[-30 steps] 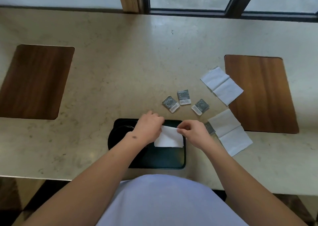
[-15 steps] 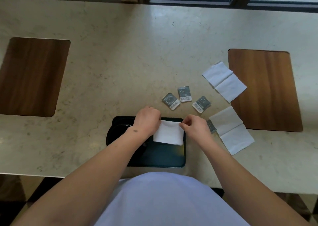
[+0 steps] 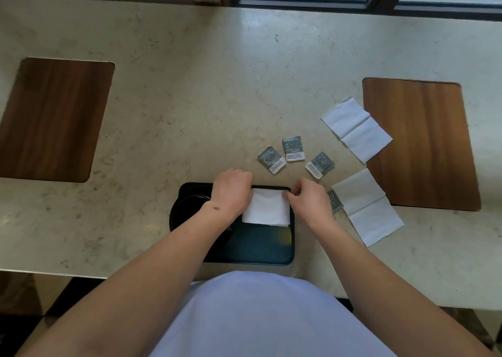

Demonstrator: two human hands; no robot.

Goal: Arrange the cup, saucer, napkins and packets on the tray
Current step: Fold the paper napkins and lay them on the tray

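We look down at a folded white napkin [image 3: 266, 206] lying on the far right part of a dark tray [image 3: 271, 250], close to its far rim; our left hand [image 3: 233, 192] covers the napkin's left edge with fingers curled down onto it, and our right hand [image 3: 308, 200] pinches its far right corner between thumb and fingertips; under the left wrist, in the tray's left part, we see the dark rounded rim of a saucer [image 3: 187, 203], though we cannot tell whether a cup sits on it; the tray rests on a pale stone tabletop [image 3: 190, 106], at its near edge, just in front of our body; beyond the tray, three small grey packets [image 3: 293, 155] lie in a loose row, apart from one another; a fourth packet [image 3: 334, 201] shows partly beside the right hand, tucked under an opened napkin [image 3: 368, 207] to the right of the tray; another unfolded napkin [image 3: 355, 129] lies farther back, its corner overlapping a wooden inlay [image 3: 423, 144]; a second wooden panel [image 3: 54, 117] sits well apart on the left.
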